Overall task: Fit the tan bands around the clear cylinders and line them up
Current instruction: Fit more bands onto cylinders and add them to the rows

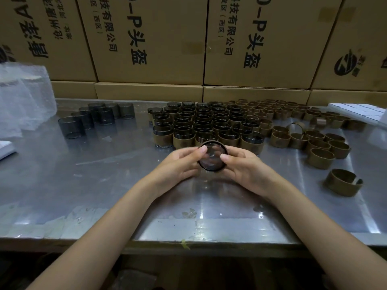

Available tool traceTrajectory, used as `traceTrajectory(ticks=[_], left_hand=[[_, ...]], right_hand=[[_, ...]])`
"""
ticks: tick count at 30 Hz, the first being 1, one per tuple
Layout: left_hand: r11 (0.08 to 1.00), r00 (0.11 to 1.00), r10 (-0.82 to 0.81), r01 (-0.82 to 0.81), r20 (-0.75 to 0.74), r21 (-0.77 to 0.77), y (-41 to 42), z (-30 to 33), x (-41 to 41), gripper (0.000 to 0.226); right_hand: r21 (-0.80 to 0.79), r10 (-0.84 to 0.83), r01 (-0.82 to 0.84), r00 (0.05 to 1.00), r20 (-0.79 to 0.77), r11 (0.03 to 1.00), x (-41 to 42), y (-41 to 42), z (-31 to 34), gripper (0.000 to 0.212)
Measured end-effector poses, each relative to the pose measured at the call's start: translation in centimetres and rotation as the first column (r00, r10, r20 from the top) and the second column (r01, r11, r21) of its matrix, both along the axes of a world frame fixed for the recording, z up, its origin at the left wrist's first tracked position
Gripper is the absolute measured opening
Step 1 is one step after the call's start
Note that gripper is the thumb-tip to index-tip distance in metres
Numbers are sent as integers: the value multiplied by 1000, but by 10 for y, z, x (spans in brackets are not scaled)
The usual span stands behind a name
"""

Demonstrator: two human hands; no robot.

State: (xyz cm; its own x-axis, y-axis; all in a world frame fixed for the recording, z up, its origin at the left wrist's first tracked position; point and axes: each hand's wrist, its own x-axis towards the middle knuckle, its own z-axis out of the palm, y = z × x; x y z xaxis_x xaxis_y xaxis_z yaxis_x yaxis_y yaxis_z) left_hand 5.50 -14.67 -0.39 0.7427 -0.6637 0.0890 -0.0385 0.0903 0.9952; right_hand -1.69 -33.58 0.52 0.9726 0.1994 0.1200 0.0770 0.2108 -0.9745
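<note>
Right now one clear cylinder [212,155] is held above the metal table [104,185], just in front of the block of finished pieces, with its open mouth turned toward the camera. A dark rim goes around this mouth; I cannot tell if a tan band is already on it, because the fingers cover its sides. The left hand [180,164] grips it from the left, fingers curled around the side and the thumb lying on the rim at the top left. The right hand [244,167] grips it from the right in the same way, the thumb pressing on the rim at the right. Both forearms reach in from the lower edge of the picture.

Just behind the hands stand the banded cylinders [201,124], packed close in several rows, each with a tan wrap around the lower part. To the right of them many loose tan bands [297,122] are spread on the table, most upright, and one opened band [343,182] stands alone near the right edge. At the far left is a small group of bare cylinders [96,117], well apart from the banded block. Beside them, at the left edge, is a clear plastic bag [23,97]. Cardboard boxes [150,42] with black print are stacked behind the table.
</note>
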Motion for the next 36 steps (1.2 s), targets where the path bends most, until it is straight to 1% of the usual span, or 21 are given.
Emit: traceTrajectory(ticks=[1,2,3,4,6,7,8,11,13,15,19,21,22,24,26,29,32,33,34,36], left_hand=[[998,999,-45,45,21,32,2,0,-1,52],[997,997,-68,67,27,28,3,1,-2,54],[997,997,-77,77,29,10,4,0,-2,63],[996,995,-92,93,27,-8,5,1,-4,78],[987,986,-162,163,26,-14,6,2,-7,109],[979,979,-204,204,27,-10,7,2,-7,119],[969,969,-246,246,22,-9,7,2,-8,124],[926,926,-378,377,-28,-19,8,3,-13,129],[897,896,-442,441,-40,-31,8,3,-16,126],[883,883,-468,468,-22,-29,8,5,-18,123],[885,885,-465,465,-25,6,8,6,-20,131],[881,880,-474,473,-32,-10,8,6,-20,124],[882,882,-470,469,-40,-33,8,7,-20,121],[897,896,-439,434,-66,-82,9,10,-18,119],[922,921,-384,377,-69,-92,11,13,-16,115],[954,956,-292,288,-37,-80,9,12,-14,97],[970,974,-221,225,47,-95,4,8,-14,74],[978,977,-188,196,96,-79,3,7,-13,70],[991,978,-124,131,166,-33,1,7,-12,71],[995,942,13,-47,337,91,0,5,-10,75]], right_hand=[[11,14,-14,1000,5,1000,-1,-1,0,48],[9,33,-33,999,8,999,-2,-2,0,52],[-8,59,-59,998,12,998,-4,-3,0,57],[-29,96,-95,995,11,995,-5,-4,1,67],[-53,190,-190,982,-21,980,-7,-6,2,97],[-54,228,-230,973,-38,972,-8,-6,4,108],[-47,258,-260,965,-49,964,-10,-5,6,113],[-47,326,-330,942,-75,943,-11,-2,9,117],[-69,360,-366,929,-89,928,-12,-1,11,119],[-115,368,-376,926,-87,919,-14,0,12,119],[-165,382,-389,921,-74,906,-17,0,12,122],[-133,387,-392,920,-66,910,-17,-1,13,120],[-97,375,-379,925,-57,920,-16,-1,13,115],[1,320,-320,946,-50,947,-14,-4,12,102],[35,259,-258,965,-33,966,-13,-4,11,96],[-27,164,-164,986,13,986,-10,-3,10,89],[-120,28,-17,995,93,993,-7,-2,5,65],[-171,-25,48,991,134,984,-6,-2,3,57],[-230,-73,115,981,181,966,-5,-2,2,52],[-329,-137,223,955,263,918,-3,-1,-1,51]])
